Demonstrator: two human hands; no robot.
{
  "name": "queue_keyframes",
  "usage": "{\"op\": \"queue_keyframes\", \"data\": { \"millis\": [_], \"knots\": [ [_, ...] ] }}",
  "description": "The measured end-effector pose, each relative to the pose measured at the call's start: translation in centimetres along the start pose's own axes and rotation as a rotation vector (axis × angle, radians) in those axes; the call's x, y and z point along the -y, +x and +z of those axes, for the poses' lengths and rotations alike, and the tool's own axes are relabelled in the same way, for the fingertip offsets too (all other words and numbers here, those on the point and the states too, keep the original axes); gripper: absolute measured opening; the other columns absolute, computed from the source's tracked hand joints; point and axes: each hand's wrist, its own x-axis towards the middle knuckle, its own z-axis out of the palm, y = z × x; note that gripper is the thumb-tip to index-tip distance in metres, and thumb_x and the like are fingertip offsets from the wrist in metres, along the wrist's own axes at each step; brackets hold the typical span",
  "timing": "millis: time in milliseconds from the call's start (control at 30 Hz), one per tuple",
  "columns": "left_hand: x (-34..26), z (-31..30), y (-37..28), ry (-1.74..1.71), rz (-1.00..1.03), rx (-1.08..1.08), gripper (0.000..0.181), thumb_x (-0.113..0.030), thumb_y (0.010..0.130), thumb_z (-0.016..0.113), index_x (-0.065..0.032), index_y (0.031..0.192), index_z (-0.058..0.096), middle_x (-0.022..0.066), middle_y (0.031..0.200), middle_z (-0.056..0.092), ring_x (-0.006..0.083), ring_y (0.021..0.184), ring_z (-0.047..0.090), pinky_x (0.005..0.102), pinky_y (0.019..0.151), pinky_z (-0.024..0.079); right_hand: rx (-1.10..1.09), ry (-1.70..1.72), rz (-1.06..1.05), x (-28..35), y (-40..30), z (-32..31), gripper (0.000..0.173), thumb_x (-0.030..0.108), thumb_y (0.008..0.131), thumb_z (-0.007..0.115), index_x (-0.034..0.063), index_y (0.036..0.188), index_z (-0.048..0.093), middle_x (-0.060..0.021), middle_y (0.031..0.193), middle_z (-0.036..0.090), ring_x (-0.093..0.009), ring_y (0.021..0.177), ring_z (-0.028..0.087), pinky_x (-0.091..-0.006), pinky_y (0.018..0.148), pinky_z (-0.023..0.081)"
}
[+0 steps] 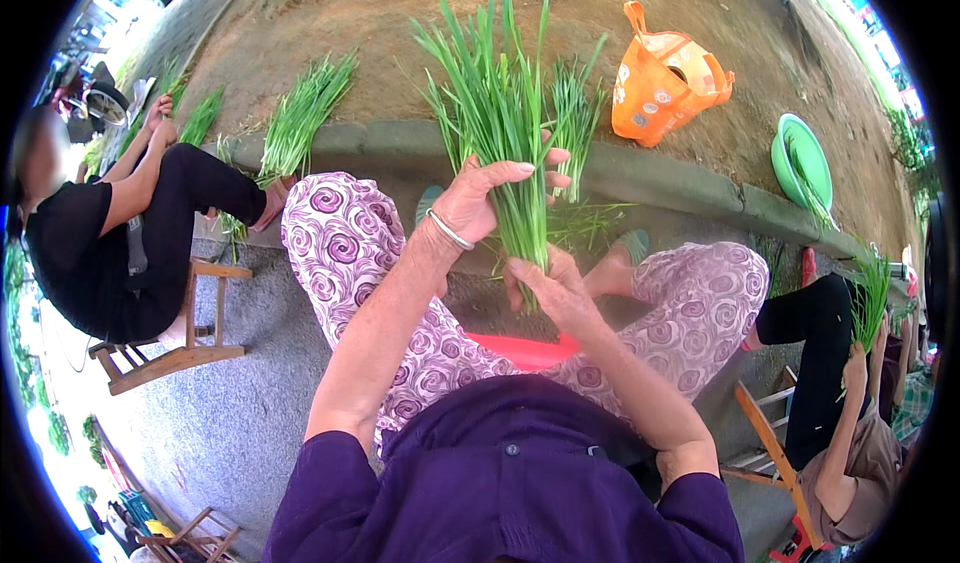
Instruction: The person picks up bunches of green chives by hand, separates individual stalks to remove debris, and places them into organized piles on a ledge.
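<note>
My left hand [491, 195], with a metal bangle at the wrist, wraps around the middle of a bunch of long green leafy stalks [499, 105], perhaps garlic chives. Around the lower, paler end of the same bunch, my right hand [547, 282] closes its fingers. The leaf tips fan out away from me over the stone kerb. Behind the bunch, to its right, another pile of green stalks [576, 113] lies across the kerb. Loose green bits [589, 222] are scattered on the ground below it. Part of a red plastic object [525, 351] shows between my legs.
A stone kerb [660, 180] crosses before me, with bare soil beyond. An orange bag [660, 87] and a green basin [799, 158] stand to the right; a stalk pile [307, 117] lies left. Seated people [97, 240] are at both sides, one at right holding stalks [870, 300].
</note>
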Motion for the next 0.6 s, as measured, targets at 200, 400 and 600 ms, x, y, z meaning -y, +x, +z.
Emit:
{"op": "queue_keyframes", "data": {
  "millis": [200, 400, 600],
  "knots": [
    [0.0, -0.4, 0.0, -0.010, 0.021, -0.064, 0.052, -0.005, 0.081, 0.063, 0.0033, 0.129, 0.044, 0.0150, 0.100, 0.064, 0.0246, 0.088, 0.064, 0.0369, 0.083, 0.051, 0.037, 0.058, 0.027, 0.2, -0.1, 0.2, 0.025, 0.024, 0.095, 0.053, 0.0009, 0.104, 0.055, -0.0004, 0.072, 0.055, -0.008, 0.057, 0.053, -0.0211, 0.050, 0.038],
    [-0.7, -0.3, 0.3, -0.055, 0.085, -0.066, 0.051, -0.003, 0.081, 0.065, 0.0044, 0.127, 0.045, 0.0119, 0.087, 0.061, 0.0220, 0.078, 0.061, 0.0354, 0.075, 0.051, 0.067, 0.038, 0.128, -0.5, 0.0, -0.2, 0.030, 0.028, 0.095, 0.054, 0.0003, 0.105, 0.056, -0.0001, 0.075, 0.055, -0.008, 0.062, 0.054, -0.0230, 0.054, 0.039],
    [-1.3, -0.3, 0.4, -0.061, 0.120, -0.103, 0.044, -0.001, 0.081, 0.066, 0.0030, 0.122, 0.050, 0.0088, 0.082, 0.059, 0.0203, 0.073, 0.060, 0.0348, 0.070, 0.051, 0.076, 0.116, 0.185, -1.2, -0.2, 0.0, 0.029, 0.027, 0.094, 0.054, -0.0003, 0.105, 0.056, -0.0010, 0.075, 0.055, -0.009, 0.062, 0.054, -0.0244, 0.058, 0.042]
  ]
}}
